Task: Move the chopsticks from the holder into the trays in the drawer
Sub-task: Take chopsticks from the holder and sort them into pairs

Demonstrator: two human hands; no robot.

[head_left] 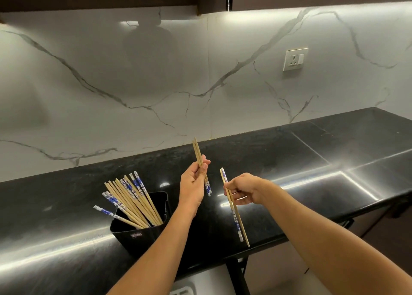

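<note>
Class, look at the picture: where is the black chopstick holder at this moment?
In the head view, the black holder stands low left on the black counter, just left of the left forearm, with chopsticks leaning out of it.

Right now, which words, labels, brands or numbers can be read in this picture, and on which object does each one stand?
No text can be read.
Small label on the front of the black holder: too small and blurred to read.
Blue marks on the chopsticks: a pattern, no legible characters.
Wall socket: no readable writing.
</note>
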